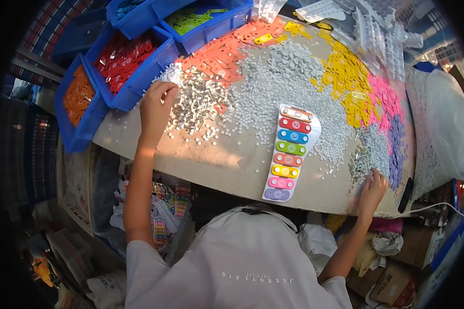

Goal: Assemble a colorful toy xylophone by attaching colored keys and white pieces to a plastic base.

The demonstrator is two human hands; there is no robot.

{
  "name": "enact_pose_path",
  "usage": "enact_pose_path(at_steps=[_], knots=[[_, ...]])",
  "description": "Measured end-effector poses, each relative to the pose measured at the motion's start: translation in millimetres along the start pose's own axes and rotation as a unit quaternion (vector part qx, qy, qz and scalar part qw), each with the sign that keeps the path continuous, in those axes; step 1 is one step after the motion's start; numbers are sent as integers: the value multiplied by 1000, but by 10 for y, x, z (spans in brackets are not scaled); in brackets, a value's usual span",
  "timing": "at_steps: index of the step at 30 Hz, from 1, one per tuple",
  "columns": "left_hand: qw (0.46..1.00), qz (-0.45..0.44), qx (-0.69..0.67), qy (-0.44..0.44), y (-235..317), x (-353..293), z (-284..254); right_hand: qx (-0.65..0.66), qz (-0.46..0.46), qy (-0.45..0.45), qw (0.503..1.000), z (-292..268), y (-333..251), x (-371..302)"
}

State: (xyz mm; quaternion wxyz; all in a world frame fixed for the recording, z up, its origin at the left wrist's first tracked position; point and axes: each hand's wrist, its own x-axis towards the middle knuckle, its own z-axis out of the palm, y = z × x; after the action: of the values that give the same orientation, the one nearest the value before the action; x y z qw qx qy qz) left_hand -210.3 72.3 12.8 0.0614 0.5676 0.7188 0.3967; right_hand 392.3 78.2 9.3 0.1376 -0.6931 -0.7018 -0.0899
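A toy xylophone (291,149) with a white base and a column of coloured bars lies before me, narrow end away. White round caps sit at the ends of most bars; the nearest, purple bar (277,194) has bare ends. My left hand (159,105) is closed at the fingertips beside a heap of white-headed pins (196,103) and small white pieces (169,75); anything in its pinch is hidden. At the right, my right hand (375,191) has its fingers together at the near edge of a pile of metal screws (368,154). What it grips cannot be made out.
Blue bins (100,100) of orange, red and green bars stand at the far left. Grey washers (278,82) spread over the table's middle, ringed by coral, yellow (348,77), pink and purple (396,149) bars. Clear plastic parts (379,41) and a plastic sack (438,123) crowd the right.
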Motion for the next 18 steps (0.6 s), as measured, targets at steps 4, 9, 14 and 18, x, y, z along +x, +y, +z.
enact_pose_path(at_steps=[4,9,14,18], knots=[[998,15,67,-12,-162,112,109,49,5,19,999,97,23,17],[993,26,117,-22,-260,134,197,103,32,1,994,60,13,37],[984,83,158,26,-249,135,215,116,52,26,992,-1,-40,59],[985,69,159,1,-180,103,102,96,72,98,988,-59,-181,42]])
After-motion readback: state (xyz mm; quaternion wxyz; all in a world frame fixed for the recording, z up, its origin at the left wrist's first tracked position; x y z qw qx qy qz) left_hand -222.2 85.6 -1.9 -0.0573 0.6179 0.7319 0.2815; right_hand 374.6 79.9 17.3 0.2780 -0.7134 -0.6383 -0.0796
